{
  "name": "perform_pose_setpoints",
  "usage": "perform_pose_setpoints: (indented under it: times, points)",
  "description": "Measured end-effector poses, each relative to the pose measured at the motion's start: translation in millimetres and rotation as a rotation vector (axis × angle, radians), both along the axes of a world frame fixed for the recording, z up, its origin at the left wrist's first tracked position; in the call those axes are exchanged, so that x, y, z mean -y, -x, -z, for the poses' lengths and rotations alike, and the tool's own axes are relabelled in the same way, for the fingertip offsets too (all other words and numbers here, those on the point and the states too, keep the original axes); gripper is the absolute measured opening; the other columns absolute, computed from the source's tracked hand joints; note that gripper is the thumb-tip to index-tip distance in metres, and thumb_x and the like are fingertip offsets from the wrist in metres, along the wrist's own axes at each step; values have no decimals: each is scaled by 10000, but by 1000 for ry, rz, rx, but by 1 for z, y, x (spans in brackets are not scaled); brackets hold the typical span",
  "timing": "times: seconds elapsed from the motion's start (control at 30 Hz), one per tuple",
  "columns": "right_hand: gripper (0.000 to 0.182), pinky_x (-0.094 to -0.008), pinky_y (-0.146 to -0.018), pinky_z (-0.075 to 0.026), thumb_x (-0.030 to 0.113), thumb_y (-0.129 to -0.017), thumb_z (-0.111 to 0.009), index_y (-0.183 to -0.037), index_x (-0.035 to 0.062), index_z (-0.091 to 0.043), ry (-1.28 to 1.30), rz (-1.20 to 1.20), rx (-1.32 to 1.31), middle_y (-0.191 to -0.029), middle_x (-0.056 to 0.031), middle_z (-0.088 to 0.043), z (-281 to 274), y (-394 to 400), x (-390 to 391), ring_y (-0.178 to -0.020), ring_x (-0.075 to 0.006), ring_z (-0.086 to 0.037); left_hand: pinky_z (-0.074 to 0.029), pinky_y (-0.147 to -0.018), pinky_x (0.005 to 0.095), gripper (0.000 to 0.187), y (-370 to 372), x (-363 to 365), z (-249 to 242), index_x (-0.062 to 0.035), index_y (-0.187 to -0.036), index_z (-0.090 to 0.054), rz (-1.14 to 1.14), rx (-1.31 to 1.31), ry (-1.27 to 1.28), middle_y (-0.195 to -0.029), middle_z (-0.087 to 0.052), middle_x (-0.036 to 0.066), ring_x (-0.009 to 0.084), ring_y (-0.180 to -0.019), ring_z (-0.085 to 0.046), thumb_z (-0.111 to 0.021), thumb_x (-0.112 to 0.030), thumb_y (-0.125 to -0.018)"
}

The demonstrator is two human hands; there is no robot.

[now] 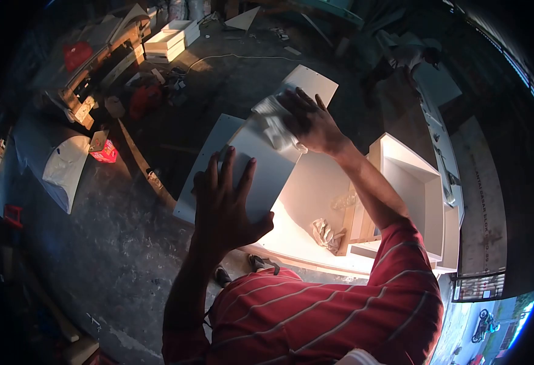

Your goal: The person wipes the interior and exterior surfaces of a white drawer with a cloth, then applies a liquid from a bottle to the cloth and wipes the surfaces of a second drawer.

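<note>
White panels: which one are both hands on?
The white panel tilted nearest the person: left hand pressed flat, right hand holding a cloth; the others lie untouched.

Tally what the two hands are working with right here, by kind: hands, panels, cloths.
Hands: 2, left hand flat on the panel, right hand on the cloth
White panels under the hands: 1, the white panel
Cloths: 1, the white cloth
Total: 4
</note>
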State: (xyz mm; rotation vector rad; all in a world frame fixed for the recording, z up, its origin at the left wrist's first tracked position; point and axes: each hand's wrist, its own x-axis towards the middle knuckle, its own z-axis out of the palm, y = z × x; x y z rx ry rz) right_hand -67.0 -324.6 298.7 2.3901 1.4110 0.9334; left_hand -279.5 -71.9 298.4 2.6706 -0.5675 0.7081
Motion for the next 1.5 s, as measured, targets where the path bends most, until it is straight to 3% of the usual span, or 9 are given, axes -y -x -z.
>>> perform_pose_setpoints:
  times: [0.1, 0.23, 0.5, 0.77, 0.83, 1.0, 1.2, 1.3, 1.5]
  points:
    - [488, -642, -1003, -402, 373, -836, -621, -1282, 182, -564, 69, 111, -89, -1438, -174, -444, 3, -52, 28, -1375, -407, -362, -285, -1041, 586, 866, 3, 2, -5, -78, -1407, -456, -11, -56, -18, -1478, -325, 260, 461, -1355, -295, -663, -505, -683]
    - [460, -570, -1084, -346, 269, -839, -593, -1260, 87, -569, 71, 475, -242, -1391, -270, -465, 2, -113, 60, -1311, -448, -427, -257, -1090, 593, 882, 4, 1, -8, -96, -1428, -438, -16, -107, -13, -1492, -309, 240, 460, -1370, -274, -690, -476, -673]
    - [405, -479, -1143, -306, 155, -875, -519, -1234, -29, -551, 92, -99, -40, -1463, -262, -396, -9, 0, 10, -1393, -394, -359, -252, -1090, 600, 902, 4, 3, -10, -104, -1442, -420, -29, -130, -20, -1497, -299, 244, 465, -1372, -266, -692, -480, -669]
    - [370, -565, -1065, -381, 267, -929, -477, -1201, 45, -595, -75, 515, -349, -1481, -263, -353, -18, -113, 19, -1388, -414, -340, -256, -1076, 620, 898, 6, 9, -5, -103, -1444, -416, -35, -111, -30, -1503, -285, 251, 479, -1367, -265, -686, -490, -679]
    - [380, -492, -1061, -421, 238, -932, -536, -1233, 5, -547, 230, 237, 16, -1443, -230, -429, -13, -88, 9, -1360, -395, -396, -263, -1073, 611, 894, 8, 14, -5, -100, -1445, -413, -44, -102, -22, -1502, -279, 262, 486, -1364, -264, -681, -490, -686]
    - [244, -467, -1009, -464, 216, -892, -579, -1080, 74, -644, -155, -277, -97, -1366, -230, -517, 6, -77, 7, -1296, -374, -482, -268, -1035, 629, 884, 4, 14, 0, -81, -1431, -424, -27, -77, 18, -1493, -280, 294, 497, -1363, -263, -663, -512, -697]
    - [334, -460, -1047, -418, 241, -921, -535, -1185, 45, -593, -37, 405, -166, -1419, -220, -465, 5, -137, 38, -1324, -388, -447, -265, -1007, 647, 870, 1, 11, 5, -63, -1410, -447, -4, -32, 25, -1473, -307, 317, 511, -1347, -285, -632, -543, -708]
    - [402, -476, -1083, -380, 250, -928, -530, -1272, 44, -551, 67, 5, 65, -1444, -206, -443, 4, -67, 14, -1340, -373, -432, -284, -1010, 609, 901, 1, 13, 1, -60, -1429, -418, -35, -24, 26, -1466, -326, 292, 475, -1342, -303, -641, -533, -695]
    - [472, -457, -1160, -254, 213, -972, -513, -1419, 71, -462, -187, -104, -462, -1514, -141, -384, -18, 53, -17, -1411, -292, -353, -310, -1004, 567, 974, 2, 15, 0, -24, -1462, -335, -54, 9, 42, -1443, -367, 263, 434, -1319, -342, -634, -529, -685]
